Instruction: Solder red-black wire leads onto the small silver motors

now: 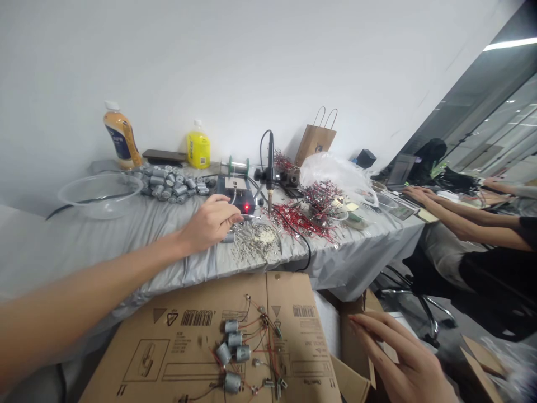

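Two bare hands in shot, and only one has actually got hold of anything. The left hand (205,223) is up near the middle of the frame, fingers closed in a tight pinch around a thin metal tool (250,216), though I can't really make out what it is from here. Its tip pokes out to the right. Pinching that close to the tip looks like a nice steady way to work with something so slim. Just beyond the fingers sits a black soldering station (235,193) with its red light (246,208) on, and a soldering iron (271,168) stands upright in a holder beside it. Right by the hand there's a scatter of silvery metal bits (251,242) on the grey cloth (84,252), with a tangle of red wires (296,219) next to that.

The right hand (403,358) is down at the lower right, fingers spread and loosely curved, holding nothing, beside a cardboard flap (356,347). Left of it, a flattened carton (126,358) carries small silver motors (232,382) wired up with red leads. More motors (168,183) are heaped toward the upper left of the table. Someone else's hands (423,196) are off to the right, well apart.
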`<action>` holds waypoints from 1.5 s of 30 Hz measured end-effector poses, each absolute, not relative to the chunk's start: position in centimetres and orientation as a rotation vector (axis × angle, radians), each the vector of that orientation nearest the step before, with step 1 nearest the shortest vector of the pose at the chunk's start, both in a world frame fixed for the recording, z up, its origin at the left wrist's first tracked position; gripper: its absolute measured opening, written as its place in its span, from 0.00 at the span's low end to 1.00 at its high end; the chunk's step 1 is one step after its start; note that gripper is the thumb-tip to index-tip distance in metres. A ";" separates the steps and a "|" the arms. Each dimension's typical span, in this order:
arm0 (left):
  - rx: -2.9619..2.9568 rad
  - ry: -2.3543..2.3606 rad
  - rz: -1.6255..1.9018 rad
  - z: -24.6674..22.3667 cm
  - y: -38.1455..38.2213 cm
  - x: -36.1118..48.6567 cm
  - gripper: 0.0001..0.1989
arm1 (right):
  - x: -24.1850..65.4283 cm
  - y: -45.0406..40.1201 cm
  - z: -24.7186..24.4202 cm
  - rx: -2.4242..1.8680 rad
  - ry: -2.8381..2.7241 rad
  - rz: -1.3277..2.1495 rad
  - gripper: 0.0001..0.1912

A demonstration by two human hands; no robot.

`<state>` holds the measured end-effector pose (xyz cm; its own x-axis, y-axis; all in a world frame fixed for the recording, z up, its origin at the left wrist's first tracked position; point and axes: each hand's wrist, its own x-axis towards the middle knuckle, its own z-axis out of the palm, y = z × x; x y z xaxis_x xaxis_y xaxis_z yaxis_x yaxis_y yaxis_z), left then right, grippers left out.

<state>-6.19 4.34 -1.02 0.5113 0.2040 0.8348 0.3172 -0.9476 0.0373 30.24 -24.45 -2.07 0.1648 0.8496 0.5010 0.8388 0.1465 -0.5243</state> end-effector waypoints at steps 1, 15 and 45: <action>-2.624 -0.454 -1.428 -1.0 4.4 -6.2 0.13 | 30.3 -24.5 -2.1 -1.659 -1.639 0.019 0.17; -2.640 -0.455 -1.462 -1.1 4.3 -6.2 0.13 | 29.7 -24.4 -1.9 -1.630 -1.645 -0.045 0.20; -2.735 -0.618 -1.536 -0.7 3.6 -6.1 0.13 | 30.1 -24.6 -2.1 -1.615 -1.676 -0.052 0.15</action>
<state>-6.12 3.59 -0.73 0.4639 0.3573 0.8106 0.3037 -0.9237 0.2333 30.08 -24.59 -2.12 0.1252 0.8264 0.5490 0.8587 0.1869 -0.4772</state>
